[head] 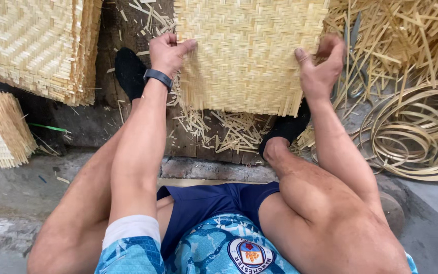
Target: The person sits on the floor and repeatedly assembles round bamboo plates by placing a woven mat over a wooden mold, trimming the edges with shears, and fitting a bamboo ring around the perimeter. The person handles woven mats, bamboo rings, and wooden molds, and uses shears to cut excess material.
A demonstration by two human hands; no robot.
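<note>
I see my left hand and right hand each clamped on a side edge of the square pale woven bamboo mat. It lies flat between them on the dark wooden board, loose strip ends pointing toward me.

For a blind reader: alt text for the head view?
Seen from above, a seated person's left hand and right hand grip the side edges of a woven bamboo mat. Stacked mats lie left, coiled bamboo strips right.
</note>
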